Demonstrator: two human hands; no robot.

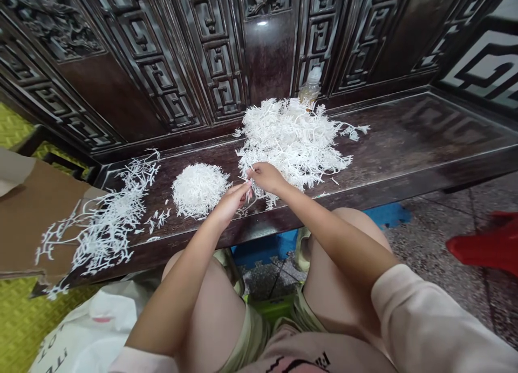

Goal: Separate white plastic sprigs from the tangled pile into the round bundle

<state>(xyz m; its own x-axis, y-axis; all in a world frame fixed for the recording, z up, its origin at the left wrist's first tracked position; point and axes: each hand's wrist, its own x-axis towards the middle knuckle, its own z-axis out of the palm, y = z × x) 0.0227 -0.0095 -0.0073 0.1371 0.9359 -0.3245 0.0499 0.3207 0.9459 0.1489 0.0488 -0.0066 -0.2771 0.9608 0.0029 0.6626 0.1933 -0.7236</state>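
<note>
I sit before a dark carved wooden bench (404, 146). My left hand (232, 200) and my right hand (265, 177) meet at the bench's front edge, both pinched on a white branched plastic piece (247, 183) between them. Just behind my right hand lies a big loose heap of white branched plastic strips (291, 138). To the left of my left hand sits a small round mound of tiny white pieces (199, 189). Farther left, bare white plastic stems (109, 216) are scattered along the bench and over its end.
A clear plastic bottle (311, 86) stands behind the big heap against the carved back. A brown cardboard box (28, 222) is at the left. A white plastic bag (89, 330) lies by my left knee. Something red (485, 246) sits on the floor at right.
</note>
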